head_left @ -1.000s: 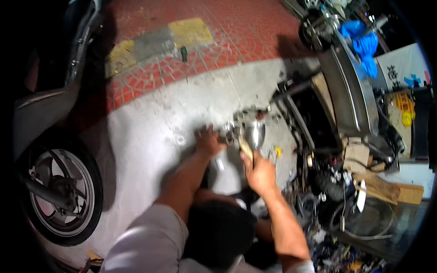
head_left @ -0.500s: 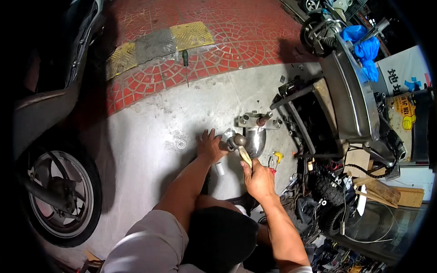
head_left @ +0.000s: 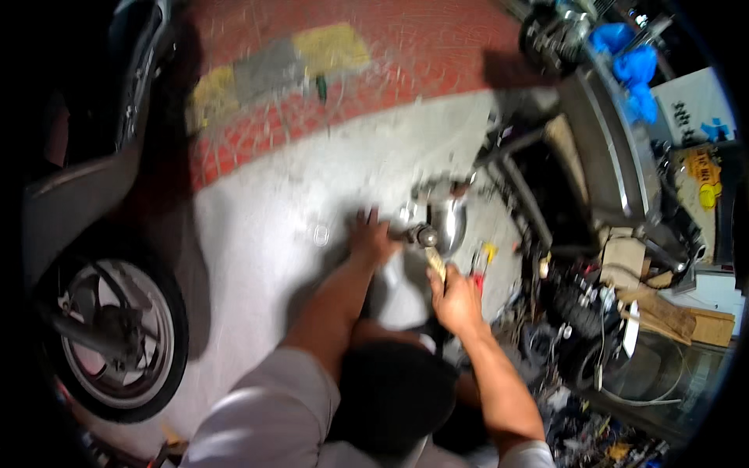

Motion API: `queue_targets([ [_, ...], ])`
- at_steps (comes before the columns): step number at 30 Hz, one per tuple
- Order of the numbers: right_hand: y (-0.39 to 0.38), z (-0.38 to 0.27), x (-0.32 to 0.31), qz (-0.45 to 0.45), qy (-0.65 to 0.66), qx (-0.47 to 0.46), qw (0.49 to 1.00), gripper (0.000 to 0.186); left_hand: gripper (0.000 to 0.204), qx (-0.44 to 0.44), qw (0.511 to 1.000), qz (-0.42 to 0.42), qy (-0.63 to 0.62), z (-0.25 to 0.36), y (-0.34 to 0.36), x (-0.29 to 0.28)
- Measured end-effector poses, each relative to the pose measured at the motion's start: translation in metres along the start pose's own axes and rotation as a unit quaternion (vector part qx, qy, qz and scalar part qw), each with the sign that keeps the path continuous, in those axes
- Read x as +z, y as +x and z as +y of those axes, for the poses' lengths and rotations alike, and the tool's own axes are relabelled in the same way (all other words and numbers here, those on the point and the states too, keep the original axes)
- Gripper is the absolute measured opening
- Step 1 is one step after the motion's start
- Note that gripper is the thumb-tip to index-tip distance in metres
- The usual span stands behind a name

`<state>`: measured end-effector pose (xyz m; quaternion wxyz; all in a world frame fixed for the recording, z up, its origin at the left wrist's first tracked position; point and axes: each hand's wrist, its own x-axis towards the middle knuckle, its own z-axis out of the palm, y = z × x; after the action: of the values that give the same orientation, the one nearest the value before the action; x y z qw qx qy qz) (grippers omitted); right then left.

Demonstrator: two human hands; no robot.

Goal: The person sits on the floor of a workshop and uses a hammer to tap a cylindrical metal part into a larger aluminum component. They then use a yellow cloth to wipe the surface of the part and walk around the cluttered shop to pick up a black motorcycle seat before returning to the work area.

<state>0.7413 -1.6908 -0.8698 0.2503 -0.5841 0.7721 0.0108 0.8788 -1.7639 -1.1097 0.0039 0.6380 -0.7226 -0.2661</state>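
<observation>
My right hand [head_left: 456, 300] is closed round the pale handle of a hammer [head_left: 437, 265]. The hammer's rounded metal head [head_left: 426, 236] lies just right of my left hand [head_left: 376, 242]. That hand is low over the floor, its visible fingers apart; blur and the hammer hide what its thumb side touches. Beyond the hammer head stands a shiny curved metal piece [head_left: 450, 226], with a metal bracket [head_left: 442, 189] across its far end. A small bright metal bit [head_left: 407, 210] shows between the left hand and the bracket.
A scooter wheel [head_left: 121, 339] stands at the left. Right of my right hand lies a red-handled tool [head_left: 478, 273] beside a yellow one [head_left: 489, 249]. A grey vehicle body [head_left: 612, 148] and piled parts [head_left: 577, 312] fill the right. A screwdriver [head_left: 321, 88] lies ahead near a ramp [head_left: 269, 70].
The whole view has shifted and blurred, so things sit further right. The hammer head is slightly nearer to me relative to the shiny piece. My left hand keeps about the same place.
</observation>
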Motion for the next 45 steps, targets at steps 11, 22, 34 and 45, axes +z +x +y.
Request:
queue_targets([
  [11, -0.048, -0.008, -0.099, 0.247, 0.689, -0.31, 0.606, 0.043, 0.08, 0.0, 0.999, -0.045, 0.008, -0.001, -0.002, 0.005],
  [22, -0.011, -0.015, -0.053, 0.05, 0.082, -0.072, 0.993, 0.043, 0.084, -0.02, 0.998, -0.061, 0.006, 0.0, 0.007, -0.01],
  [34, -0.002, 0.005, 0.011, -0.035, -0.026, 0.001, 0.999, 0.046, 0.085, -0.013, 0.997, -0.073, -0.019, -0.003, -0.003, -0.003],
  [45, -0.032, -0.007, -0.036, 0.232, 0.656, -0.223, 0.683, 0.036, 0.083, 0.004, 0.999, -0.045, -0.002, -0.015, 0.0, 0.011],
])
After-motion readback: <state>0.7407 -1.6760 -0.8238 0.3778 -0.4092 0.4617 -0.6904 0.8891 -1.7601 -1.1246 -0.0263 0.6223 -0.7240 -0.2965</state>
